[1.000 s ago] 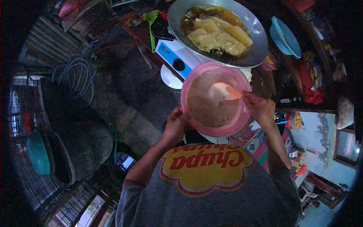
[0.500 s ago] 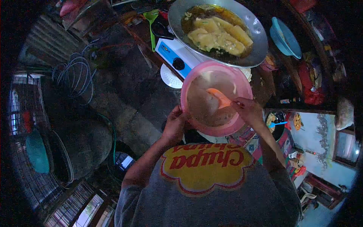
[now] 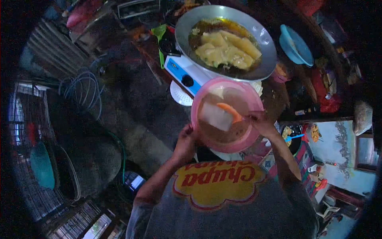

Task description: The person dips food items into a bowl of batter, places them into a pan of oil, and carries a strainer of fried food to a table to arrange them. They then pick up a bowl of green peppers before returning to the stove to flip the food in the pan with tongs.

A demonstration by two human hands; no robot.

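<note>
I see a pink bowl [image 3: 227, 147] near the middle of the frame, with brown, wet mix in it. The person's left hand [image 3: 186, 144] holds the bowl by its left edge, with the fingers curled in close. The right hand [image 3: 262, 124] is at the bowl's right edge and has its fingers closed on an orange spoon [image 3: 231, 112]. The spoon's wide end is inside the bowl. A pale, flat piece [image 3: 217, 116] with square corners is in the bowl too, right by the spoon. It is blurry, so I can't tell if it sits on the spoon or just next to it.

At the top middle of the frame there is a big silver pan [image 3: 266, 59], just above the bowl. Yellow food [image 3: 229, 49] lies in the oil [image 3: 205, 28] inside it. The pan is over a white and blue stove [image 3: 179, 68] with a black knob [image 3: 187, 81]. A green turner [image 3: 161, 47] lies to the left of the pan. A white thing with little holes [image 3: 180, 95] shows below the stove. A light blue bowl [image 3: 295, 44] is at the upper right of the frame. The person's gray shirt [image 3: 223, 223] fills the bottom middle.
</note>
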